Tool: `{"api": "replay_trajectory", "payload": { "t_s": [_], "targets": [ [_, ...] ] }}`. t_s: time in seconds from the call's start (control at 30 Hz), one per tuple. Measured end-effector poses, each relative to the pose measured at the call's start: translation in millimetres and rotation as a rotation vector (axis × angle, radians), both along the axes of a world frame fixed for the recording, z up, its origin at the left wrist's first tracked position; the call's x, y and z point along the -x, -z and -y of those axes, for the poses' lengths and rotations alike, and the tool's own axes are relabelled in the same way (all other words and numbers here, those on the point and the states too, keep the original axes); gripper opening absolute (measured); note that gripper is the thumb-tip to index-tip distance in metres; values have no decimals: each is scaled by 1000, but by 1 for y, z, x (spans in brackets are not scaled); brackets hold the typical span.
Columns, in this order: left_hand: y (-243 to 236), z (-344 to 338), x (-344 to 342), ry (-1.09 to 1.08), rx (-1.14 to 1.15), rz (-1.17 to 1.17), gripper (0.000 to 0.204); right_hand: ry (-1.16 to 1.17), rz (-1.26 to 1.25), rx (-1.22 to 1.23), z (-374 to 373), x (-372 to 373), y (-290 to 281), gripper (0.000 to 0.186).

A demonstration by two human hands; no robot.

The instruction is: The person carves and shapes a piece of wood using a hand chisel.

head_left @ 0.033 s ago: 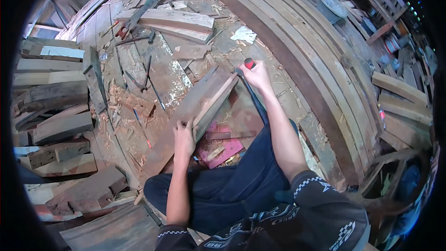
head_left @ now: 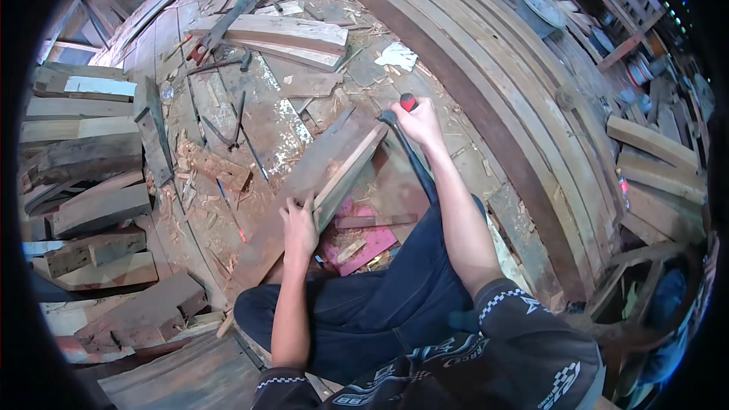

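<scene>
The plank [head_left: 323, 156] slants before the legs [head_left: 395, 281], its edge apparently worked pale beyond the left hand [head_left: 301, 226], fingers slightly spread on it, its broad face left dark, the right hand [head_left: 421, 123] closed around a handle [head_left: 409, 103] beside its far end.

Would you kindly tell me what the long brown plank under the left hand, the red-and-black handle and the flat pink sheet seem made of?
Long brown plank: wood, rough-looking, with paler wood showing along one edge. Red-and-black handle: probably plastic or rubber, smooth and brightly coloured. Flat pink sheet: perhaps plastic or painted board, evenly coloured and dull.
</scene>
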State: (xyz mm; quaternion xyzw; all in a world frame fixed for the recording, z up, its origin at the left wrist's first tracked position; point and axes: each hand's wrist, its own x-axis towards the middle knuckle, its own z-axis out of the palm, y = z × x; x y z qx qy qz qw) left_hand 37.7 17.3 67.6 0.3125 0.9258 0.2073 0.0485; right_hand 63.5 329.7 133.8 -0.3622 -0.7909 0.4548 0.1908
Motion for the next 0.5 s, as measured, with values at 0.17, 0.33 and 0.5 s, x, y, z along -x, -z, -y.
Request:
{"api": "replay_trajectory", "payload": {
  "t_s": [0.17, 0.33, 0.5],
  "targets": [
    [21, 0, 3, -19, 188, -29, 44, -52, -377, 260, -2, -3, 0, 21],
    [12, -8, 5, -46, 135, 24, 49, -80, -397, 264, -5, -5, 0, 20],
    [16, -22, 12, 25, -21, -53, 54, -175, -424, 376, -8, -9, -6, 28]
  ]
}}
